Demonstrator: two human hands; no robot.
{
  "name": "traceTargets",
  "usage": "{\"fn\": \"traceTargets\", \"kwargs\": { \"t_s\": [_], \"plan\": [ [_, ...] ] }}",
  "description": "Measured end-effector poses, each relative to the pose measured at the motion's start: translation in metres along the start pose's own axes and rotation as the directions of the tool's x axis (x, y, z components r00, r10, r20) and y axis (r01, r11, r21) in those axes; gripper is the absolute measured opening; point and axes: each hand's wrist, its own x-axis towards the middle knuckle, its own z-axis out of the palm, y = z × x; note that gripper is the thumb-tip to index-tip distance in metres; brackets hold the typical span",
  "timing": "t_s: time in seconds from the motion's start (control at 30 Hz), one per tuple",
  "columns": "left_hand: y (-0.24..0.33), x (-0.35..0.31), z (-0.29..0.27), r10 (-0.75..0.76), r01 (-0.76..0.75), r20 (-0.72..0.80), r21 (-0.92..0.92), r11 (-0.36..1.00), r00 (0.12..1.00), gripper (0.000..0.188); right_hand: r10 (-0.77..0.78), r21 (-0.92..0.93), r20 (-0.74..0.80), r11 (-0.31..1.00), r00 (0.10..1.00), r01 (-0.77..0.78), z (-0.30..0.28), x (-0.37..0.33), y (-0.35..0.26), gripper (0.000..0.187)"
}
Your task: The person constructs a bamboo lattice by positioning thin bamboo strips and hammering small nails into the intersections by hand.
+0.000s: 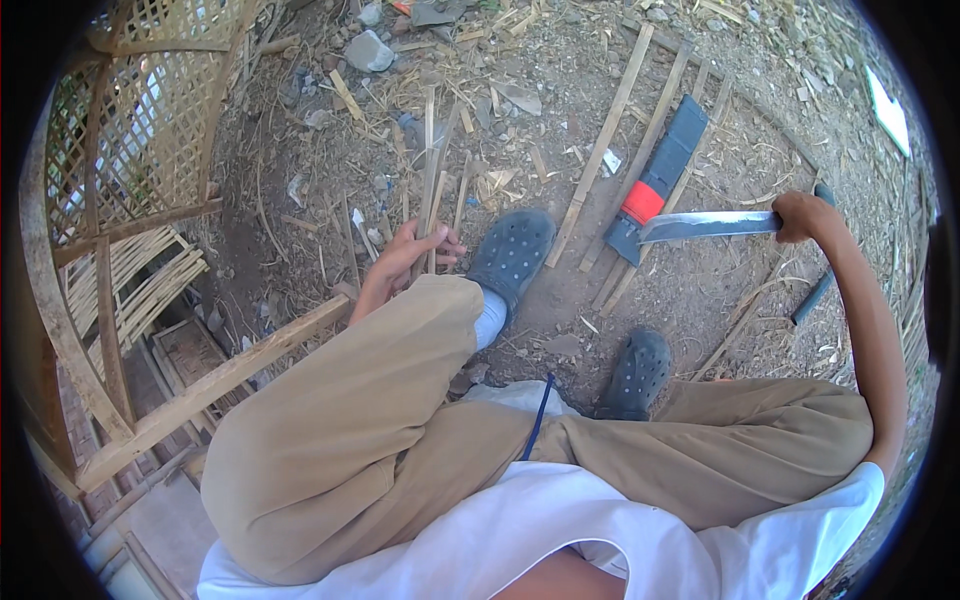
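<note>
My right hand [803,218], on the right, is closed round the handle end of a machete [715,226]. Its long grey blade points left, and the tip is by the lower end of a dark wrapped block [672,155] with a red band [642,202]. I cannot tell whether the tip touches it. Beyond my left knee, my left hand [415,248] has its fingers curled round a few thin bamboo strips [432,185], which point away from me. Part of the left wrist is hidden behind my trouser leg. The block lies across several flat wooden slats [603,140].
A wooden frame with lattice [150,110] stands at the left, its bar [215,390] reaching toward my left forearm. My shoes [512,255] are on the dirt between the hands. A dark tube [812,298] lies beside my right arm. Stones [370,52] and wood chips litter the ground.
</note>
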Motion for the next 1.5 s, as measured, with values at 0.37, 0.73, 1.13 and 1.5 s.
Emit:
{"fn": "traceTargets", "kwargs": {
  "t_s": [0.37,0.73,1.13,1.5],
  "plan": [
    [-0.003,0.008,-0.001,0.077,-0.044,-0.132,0.239,0.970,0.988,0.027,0.021,0.032,0.044,0.999,0.999,-0.022,0.006,-0.007,-0.003,0.028],
    [-0.034,0.034,0.036,0.528,0.036,-0.349,0.857,0.513,0.775,0.032,-0.016,-0.022,0.019,1.000,1.000,0.016,0.005,0.005,0.003,0.027],
    [-0.004,0.009,0.035,0.331,-0.010,-0.370,0.653,0.757,0.868,0.037,-0.015,-0.009,0.030,1.000,0.999,0.015,0.010,0.004,0.006,0.029],
    [0.013,-0.038,0.006,0.163,-0.139,-0.122,0.183,0.973,0.979,0.039,0.029,-0.034,0.032,0.999,0.999,-0.028,0.008,0.009,0.004,0.034]
  ]
}}
